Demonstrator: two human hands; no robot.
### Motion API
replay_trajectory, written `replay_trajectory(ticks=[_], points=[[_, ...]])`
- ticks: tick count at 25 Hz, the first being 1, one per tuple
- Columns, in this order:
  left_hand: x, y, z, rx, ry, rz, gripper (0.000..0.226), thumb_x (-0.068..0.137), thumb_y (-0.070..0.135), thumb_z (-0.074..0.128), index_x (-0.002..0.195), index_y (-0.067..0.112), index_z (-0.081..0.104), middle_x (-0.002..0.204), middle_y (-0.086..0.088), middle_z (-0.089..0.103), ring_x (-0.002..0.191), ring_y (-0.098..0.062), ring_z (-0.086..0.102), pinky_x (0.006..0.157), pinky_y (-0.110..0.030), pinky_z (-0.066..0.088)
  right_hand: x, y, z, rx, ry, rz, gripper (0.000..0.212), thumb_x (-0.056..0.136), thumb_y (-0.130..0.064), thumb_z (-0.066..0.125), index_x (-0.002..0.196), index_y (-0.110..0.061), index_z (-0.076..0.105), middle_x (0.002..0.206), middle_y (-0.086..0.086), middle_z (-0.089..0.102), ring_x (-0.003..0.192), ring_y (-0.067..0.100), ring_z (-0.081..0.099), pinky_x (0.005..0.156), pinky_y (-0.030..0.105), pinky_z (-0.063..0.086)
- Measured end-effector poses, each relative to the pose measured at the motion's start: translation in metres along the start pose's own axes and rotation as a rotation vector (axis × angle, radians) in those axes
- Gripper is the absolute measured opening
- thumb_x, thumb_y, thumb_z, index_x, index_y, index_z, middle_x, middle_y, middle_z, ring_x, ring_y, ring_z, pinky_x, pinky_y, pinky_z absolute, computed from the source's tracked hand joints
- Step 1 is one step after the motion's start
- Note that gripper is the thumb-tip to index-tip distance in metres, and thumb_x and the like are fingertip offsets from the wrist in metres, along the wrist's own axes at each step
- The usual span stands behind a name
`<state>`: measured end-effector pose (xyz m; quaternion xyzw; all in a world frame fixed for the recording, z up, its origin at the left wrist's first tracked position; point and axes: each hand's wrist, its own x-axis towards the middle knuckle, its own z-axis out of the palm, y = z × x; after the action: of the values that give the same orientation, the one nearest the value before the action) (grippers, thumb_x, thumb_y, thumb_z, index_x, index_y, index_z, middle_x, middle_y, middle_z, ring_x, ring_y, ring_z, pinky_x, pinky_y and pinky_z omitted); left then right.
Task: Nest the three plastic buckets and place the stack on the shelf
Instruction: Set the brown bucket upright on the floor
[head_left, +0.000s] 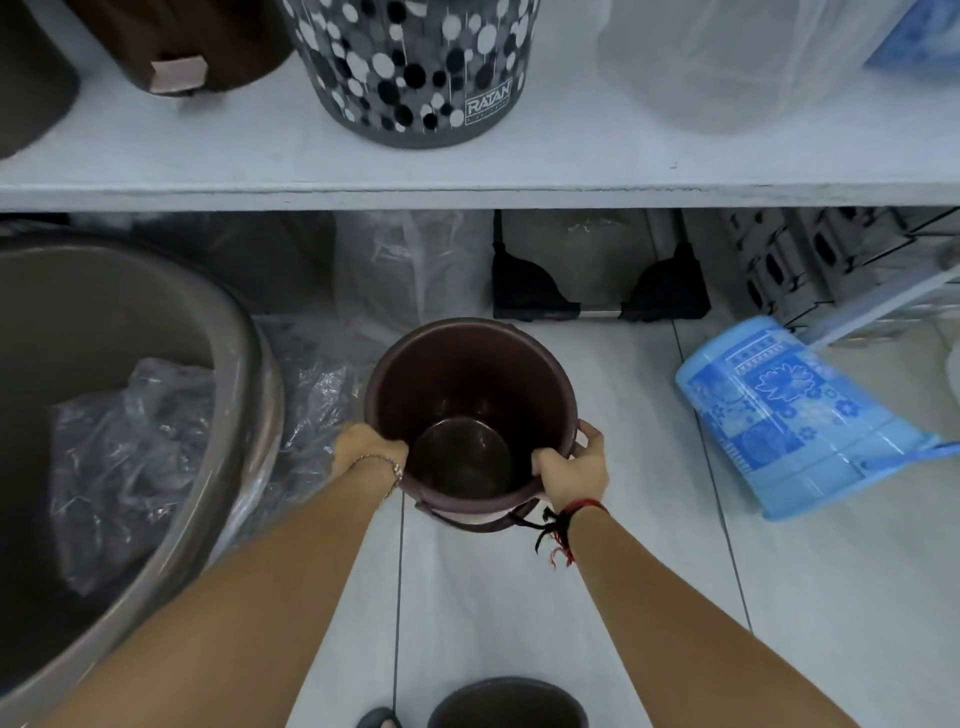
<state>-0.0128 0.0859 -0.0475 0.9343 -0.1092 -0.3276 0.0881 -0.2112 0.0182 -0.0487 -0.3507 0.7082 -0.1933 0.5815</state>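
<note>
The dark maroon round plastic bucket sits between my hands above the pale tiled floor, just in front of the white shelf, its mouth open toward me; whether it rests on the tiles or hangs in my grip I cannot tell. Its thin handle droops below the near rim. My left hand clasps the rim on the left side, fingers curled together over the edge and mostly hidden against the wall, a thin chain bracelet at the wrist. My right hand clamps the right side of the rim, thumb hooked inside, fingers wrapped around the outside and pressed close, a red and black thread band knotted at that wrist. At the bottom edge, near my feet, a second dark bucket's rim shows. To the left stands a large grey plastic tub with crumpled clear plastic wrap in it. To the right a light blue flower-printed plastic bin lies tilted on the tiles. On the shelf above stands a grey container covered in black and white dots, its label reading "RATAN"; beside it, to the left, a brown container.
</note>
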Motion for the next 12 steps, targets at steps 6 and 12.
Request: replay_trajectory(ticks=[6,12], points=[[-0.007,-0.042,0.036,-0.192,0.057,-0.125,0.035,0.079,0.006,0.068,0.112,-0.007,0.066,0.108,-0.027,0.07,0.103,-0.041,0.067,0.073,-0.037,0.049,0.006,0.036,0.001,-0.065,-0.077,-0.129,0.08,0.077,0.012,0.055,0.143,-0.028,0.038,0.089,-0.022,0.053,0.085,0.019,0.065,0.081,0.037,0.061],[-0.033,-0.027,0.035,-0.065,0.137,0.041,0.061,0.089,0.024,0.061,0.138,-0.007,0.044,0.139,-0.028,0.051,0.128,-0.042,0.05,0.102,-0.044,0.043,0.005,0.039,-0.021,0.013,-0.151,-0.159,0.092,0.085,-0.014,0.073,0.158,-0.027,0.02,0.159,-0.002,0.036,0.143,0.025,0.042,0.115,0.04,0.04]])
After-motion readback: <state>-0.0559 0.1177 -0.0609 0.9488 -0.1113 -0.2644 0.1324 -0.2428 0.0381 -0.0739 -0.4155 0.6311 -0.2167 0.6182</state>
